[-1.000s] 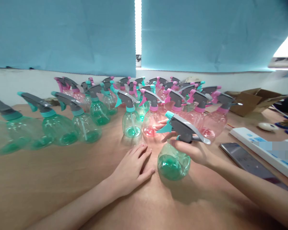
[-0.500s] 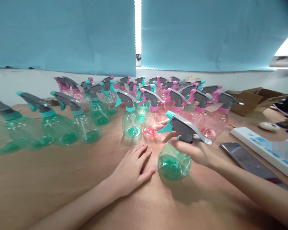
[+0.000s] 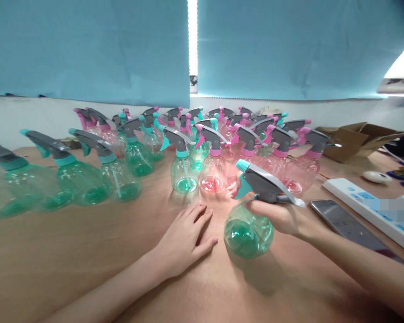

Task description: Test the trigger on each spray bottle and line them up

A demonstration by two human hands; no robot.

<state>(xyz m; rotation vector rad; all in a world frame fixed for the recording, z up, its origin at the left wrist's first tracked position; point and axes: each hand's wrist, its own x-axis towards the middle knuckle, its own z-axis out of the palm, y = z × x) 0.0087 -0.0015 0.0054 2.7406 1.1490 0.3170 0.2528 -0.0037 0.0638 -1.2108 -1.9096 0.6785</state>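
My left hand lies flat on the wooden table, fingers stretched and holding nothing. To its right, my right hand is closed around the neck of a green spray bottle with a grey and turquoise trigger head. The bottle tilts a little, and some of my fingers are hidden behind its head. Just beyond the hands stand another green spray bottle and a pink spray bottle. A row of green spray bottles is off to the left.
Several more pink spray bottles and green ones crowd the back of the table. On the right are a phone, a white power strip, a white oval object and an open cardboard box. Blue blinds hang behind.
My right hand has shifted the held green spray bottle slightly to the right and nearer to me. The left hand stays in place.
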